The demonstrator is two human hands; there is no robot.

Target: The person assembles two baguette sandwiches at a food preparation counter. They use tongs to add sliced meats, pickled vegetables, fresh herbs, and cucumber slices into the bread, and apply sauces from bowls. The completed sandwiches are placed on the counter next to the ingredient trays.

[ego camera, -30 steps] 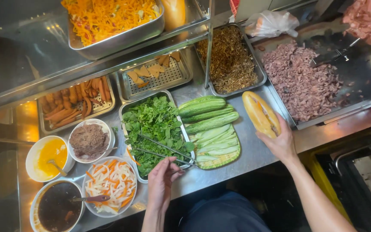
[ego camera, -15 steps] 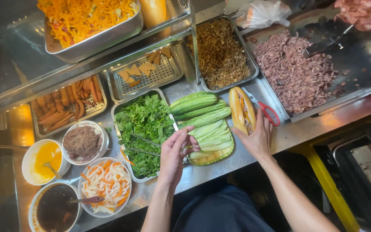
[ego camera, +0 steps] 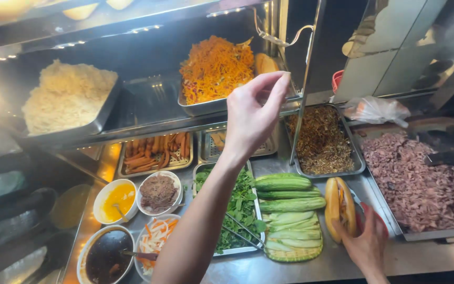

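Split golden baguette (ego camera: 340,207), filled, upright on steel counter, possibly steadied

We see only one package: a clear plastic bag (ego camera: 375,111), crumpled and knotted, with something orange-red inside, lying far right on the tabletop beyond the tray of chopped meat (ego camera: 417,181). We spot no labels, signs or screens.

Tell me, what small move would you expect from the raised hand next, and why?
Probably a short reach forward into the tray of orange shreds. The left hand is lifted with fingers pinched and apparently empty, just in front of that tray, while the right hand steadies the split bread roll on the counter, seemingly waiting for filling.
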